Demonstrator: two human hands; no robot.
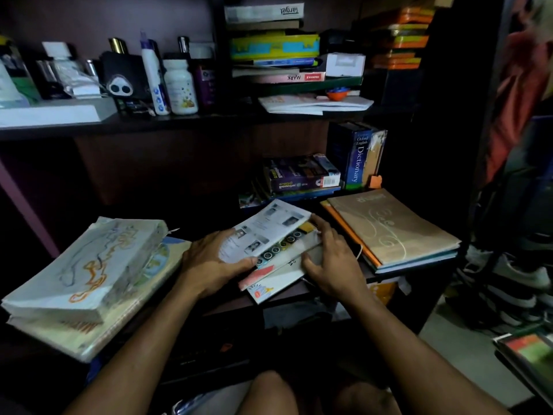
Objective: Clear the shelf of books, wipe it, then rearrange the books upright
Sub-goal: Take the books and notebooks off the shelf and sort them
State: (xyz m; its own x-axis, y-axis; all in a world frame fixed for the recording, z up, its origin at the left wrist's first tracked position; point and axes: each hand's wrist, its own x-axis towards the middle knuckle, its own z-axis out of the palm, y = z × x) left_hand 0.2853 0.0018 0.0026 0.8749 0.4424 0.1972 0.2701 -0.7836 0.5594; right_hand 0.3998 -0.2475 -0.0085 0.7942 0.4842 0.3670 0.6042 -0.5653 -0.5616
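A small pile of thin books [270,235] lies flat at the front of the dark lower shelf [299,290], topped by a white booklet with small photos. My left hand [209,262] grips the pile's left edge, thumb on the top booklet. My right hand [332,259] grips its right edge, fingers curled over the side. Deeper on the shelf, a purple book [299,175] lies on a flat stack, and a blue Oxford dictionary [357,158] stands upright beside it.
Tan notebooks [395,229] are stacked at the shelf's right front. A thick bundle of books [86,277] lies at the left. The upper shelf carries bottles [179,85] and a book stack [275,47]. Shoes [514,283] and a book [529,351] sit on the floor at right.
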